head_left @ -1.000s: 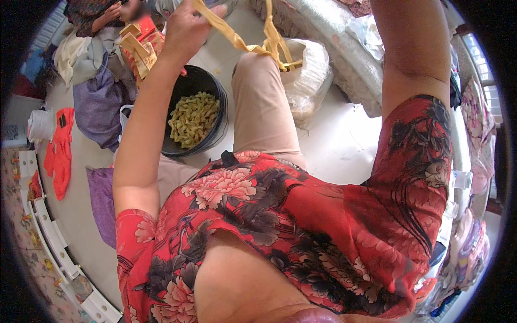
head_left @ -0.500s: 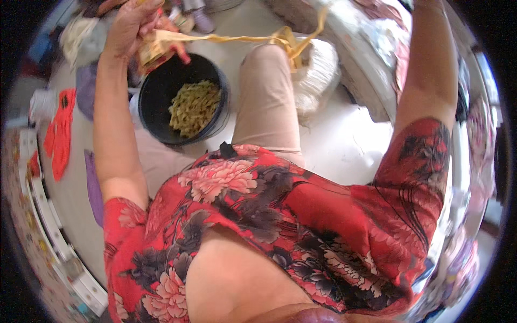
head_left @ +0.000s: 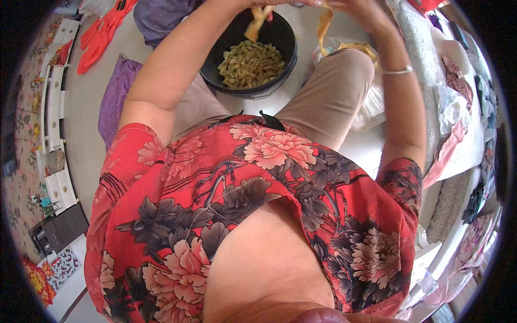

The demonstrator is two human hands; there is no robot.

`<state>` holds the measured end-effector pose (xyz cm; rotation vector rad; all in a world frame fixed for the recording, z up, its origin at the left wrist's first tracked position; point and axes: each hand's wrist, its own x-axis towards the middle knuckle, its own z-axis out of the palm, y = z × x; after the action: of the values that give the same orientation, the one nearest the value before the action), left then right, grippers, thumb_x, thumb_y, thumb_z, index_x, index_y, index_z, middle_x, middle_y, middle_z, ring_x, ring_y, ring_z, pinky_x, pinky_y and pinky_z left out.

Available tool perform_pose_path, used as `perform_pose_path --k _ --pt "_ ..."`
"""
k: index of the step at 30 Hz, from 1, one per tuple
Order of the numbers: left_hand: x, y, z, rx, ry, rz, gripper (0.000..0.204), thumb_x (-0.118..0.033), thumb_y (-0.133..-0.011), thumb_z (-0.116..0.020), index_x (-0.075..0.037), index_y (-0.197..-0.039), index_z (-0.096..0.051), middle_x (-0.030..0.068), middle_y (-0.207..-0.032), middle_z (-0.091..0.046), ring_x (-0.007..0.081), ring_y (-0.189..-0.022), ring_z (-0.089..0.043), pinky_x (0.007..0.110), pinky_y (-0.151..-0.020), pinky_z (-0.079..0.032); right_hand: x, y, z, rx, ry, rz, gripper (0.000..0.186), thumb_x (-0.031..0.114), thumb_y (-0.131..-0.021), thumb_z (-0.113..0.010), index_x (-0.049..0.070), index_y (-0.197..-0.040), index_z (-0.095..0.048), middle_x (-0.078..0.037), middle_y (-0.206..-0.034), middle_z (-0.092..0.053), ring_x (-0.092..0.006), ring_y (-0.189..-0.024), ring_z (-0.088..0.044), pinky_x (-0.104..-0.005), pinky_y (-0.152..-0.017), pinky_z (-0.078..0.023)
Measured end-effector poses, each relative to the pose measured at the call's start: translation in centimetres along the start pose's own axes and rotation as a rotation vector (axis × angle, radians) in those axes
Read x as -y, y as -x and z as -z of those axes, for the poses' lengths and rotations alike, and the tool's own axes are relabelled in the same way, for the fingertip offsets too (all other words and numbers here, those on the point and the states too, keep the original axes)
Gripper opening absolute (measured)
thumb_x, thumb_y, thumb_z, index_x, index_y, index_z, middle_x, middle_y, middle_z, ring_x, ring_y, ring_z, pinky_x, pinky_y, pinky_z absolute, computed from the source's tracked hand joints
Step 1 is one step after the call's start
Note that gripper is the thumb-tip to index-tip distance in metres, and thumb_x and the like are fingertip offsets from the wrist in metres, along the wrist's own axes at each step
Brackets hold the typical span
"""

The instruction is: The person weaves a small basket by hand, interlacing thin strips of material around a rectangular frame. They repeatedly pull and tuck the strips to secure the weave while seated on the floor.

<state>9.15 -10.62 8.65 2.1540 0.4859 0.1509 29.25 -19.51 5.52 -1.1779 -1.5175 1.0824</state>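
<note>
My left hand point(head_left: 264, 4) is at the top edge, partly cut off, with a short yellow piece point(head_left: 254, 27) hanging below it over the black bucket point(head_left: 214, 64). Yellow-green pieces point(head_left: 250, 67) lie heaped in the bucket. My right hand point(head_left: 355, 13), also cut by the top edge, is closed on a long yellow strip point(head_left: 324, 29). The strip dangles toward my bent knee and a pale woven sack point(head_left: 370, 107) beside it. The exact finger positions of both hands are partly hidden.
Purple cloth point(head_left: 117, 97), grey-blue fabric point(head_left: 156, 21) and red clothing point(head_left: 102, 35) lie on the left floor. A white low cabinet point(head_left: 56, 140) runs along the left. A padded seat point(head_left: 423, 59) with piled clothes and a clear bag point(head_left: 451, 110) lines the right.
Both hands have come toward each other at the top of the view, with the strip shifting between them. The view has shifted, putting the bucket higher and more central.
</note>
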Motion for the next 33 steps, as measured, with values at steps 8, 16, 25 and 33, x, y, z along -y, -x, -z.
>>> perform_pose_path --k 8,16,25,33 --pt "6.7 1.9 2.1 0.011 0.076 -0.108 0.018 -0.023 -0.080 -0.062 -0.006 -0.087 -0.066 -0.0020 -0.059 -0.052 0.0073 -0.047 -0.045 0.021 -0.041 -0.033 1.6 1.3 -0.1 -0.380 0.353 -0.086 0.012 0.016 -0.082 -0.061 0.006 -0.075 -0.062 0.006 -0.062 -0.051 -0.0031 -0.052 -0.044 -0.0188 -0.046 -0.033" --pt "11.8 3.1 -0.6 -0.062 -0.036 0.078 0.027 -0.026 -0.075 -0.067 -0.002 -0.088 -0.065 0.0009 -0.065 -0.057 0.0116 -0.060 -0.053 0.027 -0.056 -0.043 6.1 3.3 -1.9 -0.586 1.553 0.027 0.016 0.017 -0.074 -0.064 0.001 -0.074 -0.064 -0.014 -0.065 -0.060 -0.0254 -0.060 -0.060 -0.0374 -0.056 -0.045" --pt "7.1 -1.2 0.2 0.120 0.398 -0.191 0.027 -0.019 -0.074 -0.068 0.000 -0.093 -0.064 0.0011 -0.075 -0.062 0.0128 -0.068 -0.056 0.028 -0.064 -0.046 -2.6 -6.0 -5.3 0.121 -0.230 -0.363 0.039 0.039 -0.094 -0.044 0.004 -0.097 -0.059 -0.001 -0.066 -0.053 -0.0059 -0.054 -0.043 -0.0205 -0.048 -0.034" --pt "14.1 1.3 0.6 -0.111 0.225 -0.063 0.025 -0.024 -0.083 -0.063 0.001 -0.085 -0.063 -0.0002 -0.076 -0.061 0.0080 -0.067 -0.052 0.023 -0.063 -0.042 0.1 -7.5 -6.6 0.324 0.058 -0.555 0.024 0.017 -0.088 -0.057 -0.002 -0.104 -0.060 0.000 -0.058 -0.053 -0.0074 -0.046 -0.047 -0.0200 -0.043 -0.040"
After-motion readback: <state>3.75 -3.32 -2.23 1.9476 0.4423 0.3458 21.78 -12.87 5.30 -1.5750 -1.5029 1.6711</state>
